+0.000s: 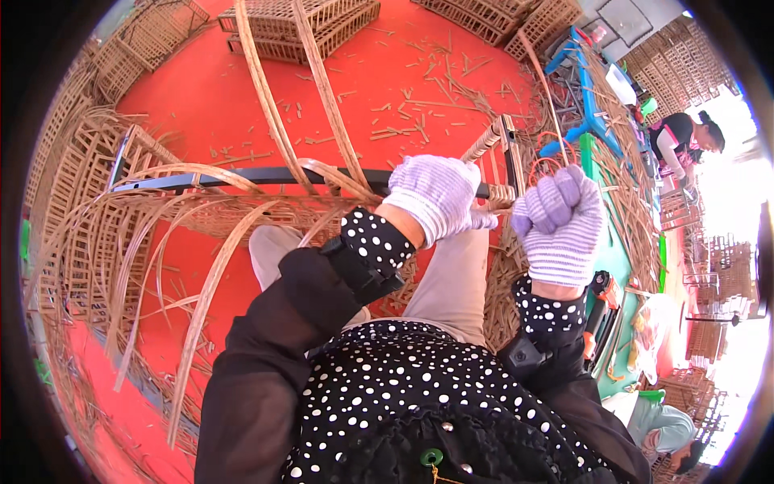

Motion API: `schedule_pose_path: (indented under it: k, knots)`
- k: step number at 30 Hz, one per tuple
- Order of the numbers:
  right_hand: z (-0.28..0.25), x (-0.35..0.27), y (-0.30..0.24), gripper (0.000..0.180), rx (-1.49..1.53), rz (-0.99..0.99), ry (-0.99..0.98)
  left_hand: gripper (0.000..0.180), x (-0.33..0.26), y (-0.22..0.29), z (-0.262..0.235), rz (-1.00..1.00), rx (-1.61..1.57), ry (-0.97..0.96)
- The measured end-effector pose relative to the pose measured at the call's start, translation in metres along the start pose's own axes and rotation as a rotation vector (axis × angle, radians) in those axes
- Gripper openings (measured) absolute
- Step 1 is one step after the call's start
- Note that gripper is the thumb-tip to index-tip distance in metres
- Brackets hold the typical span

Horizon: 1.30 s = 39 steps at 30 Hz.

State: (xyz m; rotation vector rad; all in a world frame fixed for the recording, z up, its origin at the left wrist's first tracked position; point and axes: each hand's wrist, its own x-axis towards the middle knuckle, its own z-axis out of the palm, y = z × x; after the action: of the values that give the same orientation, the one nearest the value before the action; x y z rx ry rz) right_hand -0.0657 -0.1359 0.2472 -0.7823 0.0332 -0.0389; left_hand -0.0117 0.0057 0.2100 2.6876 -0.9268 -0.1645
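Note:
Across my lap lies a dark metal frame (282,175) with cane strips woven onto it. Some long strips (326,89) stick up past its bar, and others bend down at the left. Strips are wound tightly around the frame's right end (481,141). My left hand (431,194), in a striped lilac-and-white glove, is closed over the bar near that end; its fingertips are mostly hidden. Just right of the frame, my right hand (560,230), in a matching glove, makes a fist around a thin cane strip (548,93) that rises out of its top.
Cut strip scraps (419,113) litter the red floor. Woven panels (302,28) stand beyond and at the left. On my right are a green table (617,242) with loose strips, a blue stand (592,89) and an orange-handled tool (601,315). Two other people (685,145) are farther right.

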Motion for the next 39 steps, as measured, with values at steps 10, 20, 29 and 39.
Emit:
schedule_pose_path:
  k: [10,20,29,39]
  knots:
    - [0.044,-0.026,-0.01,0.04,-0.293,-0.095,0.162,0.06,-0.017,0.002,0.016,0.049,-0.005,0.146]
    - [0.055,0.001,0.001,0.041,-0.532,-0.157,0.06,0.058,-0.039,0.002,0.033,0.11,0.095,0.349]
    - [0.019,0.019,-0.033,0.03,-0.333,0.155,-0.191,0.053,-0.034,0.002,0.028,0.181,-0.002,0.346]
    - [0.047,-0.028,-0.027,0.037,-0.423,-0.064,0.075,0.053,-0.028,0.001,0.039,0.192,0.155,0.406]
